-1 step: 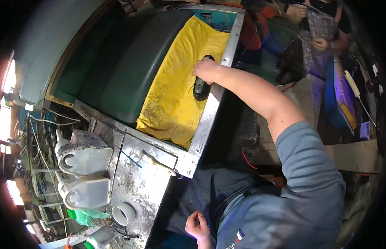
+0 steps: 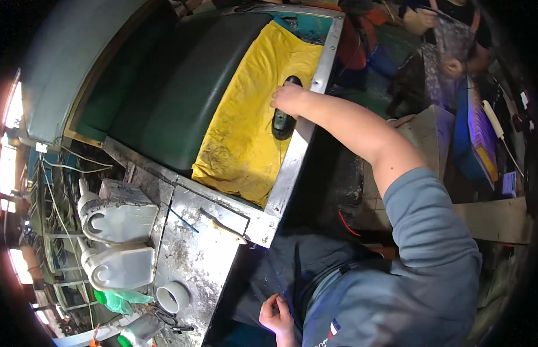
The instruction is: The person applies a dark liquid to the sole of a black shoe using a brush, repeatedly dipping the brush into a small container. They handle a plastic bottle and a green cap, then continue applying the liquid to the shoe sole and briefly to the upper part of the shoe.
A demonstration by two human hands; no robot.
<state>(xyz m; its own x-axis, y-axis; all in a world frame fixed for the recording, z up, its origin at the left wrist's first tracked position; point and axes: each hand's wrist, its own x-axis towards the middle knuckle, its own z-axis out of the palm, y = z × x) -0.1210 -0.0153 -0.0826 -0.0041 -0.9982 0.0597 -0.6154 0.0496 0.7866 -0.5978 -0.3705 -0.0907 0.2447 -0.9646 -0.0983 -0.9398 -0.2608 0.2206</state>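
Cluttered workshop [image 2: 55,237], dark green curved panel [image 2: 165,92] filling the upper left. Scuffed metal surface [image 2: 194,260] lower left. Yellow cloth [image 2: 237,144], upper centre, between panel and metal rail [image 2: 293,165]. Two white jugs [image 2: 121,222] at the surface's left edge. Black oblong piece [image 2: 282,129] over the cloth, just beside the rail, upper centre; right hand [image 2: 288,98] clasps its middle. Left hand [image 2: 276,317], lower centre: fingers loosely curled, can't tell if anything's in it. White ring [image 2: 161,298], lower left.
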